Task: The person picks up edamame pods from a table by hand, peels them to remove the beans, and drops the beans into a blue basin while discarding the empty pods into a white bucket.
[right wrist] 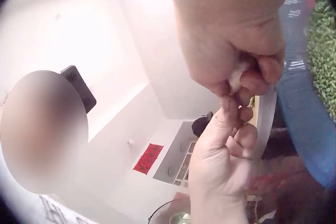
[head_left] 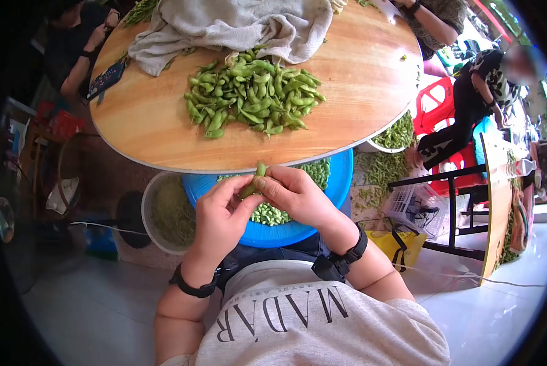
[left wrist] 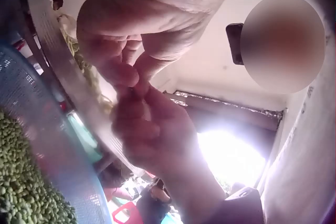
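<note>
Over the near edge of the table, my two hands meet on one green soybean pod [head_left: 260, 169]. My left hand [head_left: 220, 210] pinches its lower part between thumb and fingers. From the other side, the thumb and fingers of my right hand [head_left: 299, 194] grip it, with the tip sticking up between them. Below the hands sits a blue basket [head_left: 345, 192] with shelled green beans [head_left: 268, 215] in it. In both wrist views the fingertips come together and largely cover the pod. A pile of unshelled pods [head_left: 255, 94] lies on the wooden table [head_left: 371, 79] ahead.
A grey cloth [head_left: 237, 27] lies behind the pile, and a dark phone [head_left: 107, 79] is at the table's left edge. Left of the basket stands a pale tub [head_left: 154, 207]. A yellow bag [head_left: 401, 247] and a white crate [head_left: 407, 210] are on the right. Other people sit around.
</note>
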`<action>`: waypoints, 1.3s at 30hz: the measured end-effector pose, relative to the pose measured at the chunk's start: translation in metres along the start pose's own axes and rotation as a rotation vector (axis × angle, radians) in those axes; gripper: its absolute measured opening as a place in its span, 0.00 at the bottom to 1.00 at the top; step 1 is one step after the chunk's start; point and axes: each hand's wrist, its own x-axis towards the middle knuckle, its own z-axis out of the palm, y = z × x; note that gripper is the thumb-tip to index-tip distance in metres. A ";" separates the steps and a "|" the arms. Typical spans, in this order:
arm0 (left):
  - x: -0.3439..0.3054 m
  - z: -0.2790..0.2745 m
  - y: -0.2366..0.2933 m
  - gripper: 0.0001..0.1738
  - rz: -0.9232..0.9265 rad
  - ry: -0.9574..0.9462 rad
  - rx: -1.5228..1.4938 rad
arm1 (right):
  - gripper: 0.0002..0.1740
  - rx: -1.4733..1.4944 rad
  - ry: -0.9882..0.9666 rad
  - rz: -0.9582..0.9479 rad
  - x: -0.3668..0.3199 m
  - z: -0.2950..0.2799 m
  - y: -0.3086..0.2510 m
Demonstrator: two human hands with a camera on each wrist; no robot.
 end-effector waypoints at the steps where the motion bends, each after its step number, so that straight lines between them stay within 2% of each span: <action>1: -0.001 0.001 -0.002 0.10 -0.002 0.012 0.015 | 0.14 -0.044 -0.002 0.007 -0.002 0.000 0.004; 2: -0.002 0.001 -0.008 0.09 0.029 0.037 0.005 | 0.16 0.018 0.031 -0.069 -0.003 0.004 0.013; 6: -0.010 0.004 -0.012 0.08 0.056 0.019 -0.002 | 0.20 0.349 -0.061 0.082 -0.014 -0.008 0.007; 11: -0.018 0.008 -0.012 0.09 0.246 0.104 0.271 | 0.18 0.331 -0.065 0.084 -0.020 -0.001 0.006; 17: -0.023 0.013 -0.016 0.07 0.364 0.156 0.381 | 0.16 0.192 -0.011 0.032 -0.020 0.003 0.010; 23: -0.022 0.019 -0.025 0.07 0.568 0.192 0.566 | 0.15 0.108 0.068 -0.054 -0.023 0.009 0.014; 28: -0.019 0.016 -0.034 0.07 0.606 0.088 0.656 | 0.15 0.042 0.112 -0.111 -0.021 0.012 0.019; 31: -0.017 0.012 -0.033 0.08 0.610 0.035 0.671 | 0.15 0.110 0.047 0.051 -0.022 0.006 0.011; 32: -0.016 0.011 -0.033 0.09 0.607 0.015 0.677 | 0.15 0.129 0.039 0.041 -0.020 0.006 0.012; 39: -0.013 0.015 -0.040 0.08 0.601 0.041 0.573 | 0.15 0.204 0.081 -0.027 -0.020 0.013 0.027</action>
